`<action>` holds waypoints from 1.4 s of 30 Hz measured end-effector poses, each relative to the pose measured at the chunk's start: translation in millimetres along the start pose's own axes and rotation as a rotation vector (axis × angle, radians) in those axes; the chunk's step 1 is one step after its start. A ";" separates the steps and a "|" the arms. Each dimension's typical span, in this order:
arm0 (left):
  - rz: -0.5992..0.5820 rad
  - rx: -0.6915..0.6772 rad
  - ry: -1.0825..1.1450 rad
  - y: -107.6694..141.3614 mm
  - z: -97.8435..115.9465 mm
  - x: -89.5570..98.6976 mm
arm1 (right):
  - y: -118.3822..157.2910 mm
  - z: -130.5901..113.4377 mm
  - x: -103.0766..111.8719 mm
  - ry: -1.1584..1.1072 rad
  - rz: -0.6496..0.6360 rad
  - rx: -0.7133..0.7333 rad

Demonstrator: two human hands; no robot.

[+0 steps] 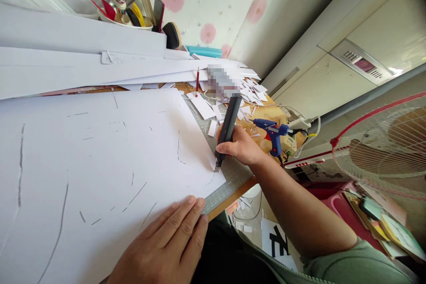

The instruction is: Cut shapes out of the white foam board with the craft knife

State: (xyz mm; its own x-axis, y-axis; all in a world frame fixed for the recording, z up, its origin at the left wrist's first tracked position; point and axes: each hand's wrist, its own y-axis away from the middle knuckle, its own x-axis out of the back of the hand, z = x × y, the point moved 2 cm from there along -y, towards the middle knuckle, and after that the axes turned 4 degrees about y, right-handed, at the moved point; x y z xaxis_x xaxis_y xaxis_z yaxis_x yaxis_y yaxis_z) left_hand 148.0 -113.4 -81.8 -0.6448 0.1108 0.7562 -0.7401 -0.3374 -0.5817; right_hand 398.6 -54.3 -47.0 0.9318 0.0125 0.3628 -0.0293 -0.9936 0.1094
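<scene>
A large white board point(109, 164) with scattered dark pencil strokes and cut-like lines lies over the table. My left hand point(166, 242) is spread flat on its near edge, fingers extended. My right hand point(241, 144) wraps round a thick black utility knife point(229, 117), held nearly upright. The knife's short blade points down and meets the board near its right corner, beside a faint curved line. Under that corner shows a grey-green cutting mat point(239, 182). Whether the blade has gone through the board cannot be seen.
Small white offcuts point(253, 91) lie behind my right hand, with a red pencil point(197, 82) and a blue glue gun point(271, 133) nearby. Long white boards point(66, 71) are stacked along the back. A basket point(129, 22) holds tools. At right stands a fan point(386, 142).
</scene>
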 end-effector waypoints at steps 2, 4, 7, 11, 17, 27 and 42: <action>0.010 0.005 0.000 -0.7 -0.1 -0.6 | -4.4 -2.0 1.3 0.015 -0.055 0.034; 0.009 0.002 -0.002 -0.4 -0.6 -0.1 | -8.4 -4.1 2.2 0.037 -0.101 0.052; 0.022 -0.023 -0.007 1.9 -1.1 1.3 | -13.8 -6.8 2.7 0.051 -0.171 0.045; 0.023 -0.007 -0.008 5.0 -1.0 -0.4 | -21.7 -10.7 4.0 0.058 -0.233 0.041; 0.027 -0.016 -0.023 2.6 -2.6 -1.6 | -35.3 -15.1 5.4 0.062 -0.305 0.033; 0.020 -0.011 -0.035 -0.9 -0.3 3.1 | -54.8 -17.6 6.4 0.086 -0.396 0.042; 0.046 -0.050 -0.067 1.3 -2.8 -0.5 | -79.4 -19.8 7.9 0.075 -0.446 0.092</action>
State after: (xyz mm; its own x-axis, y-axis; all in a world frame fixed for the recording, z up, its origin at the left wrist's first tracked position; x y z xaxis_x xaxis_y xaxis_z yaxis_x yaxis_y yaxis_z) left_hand 146.9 -111.3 -83.8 -0.6656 0.0323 0.7456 -0.7195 -0.2933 -0.6296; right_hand 401.1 26.9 -34.5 0.8173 0.4461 0.3649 0.4043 -0.8950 0.1886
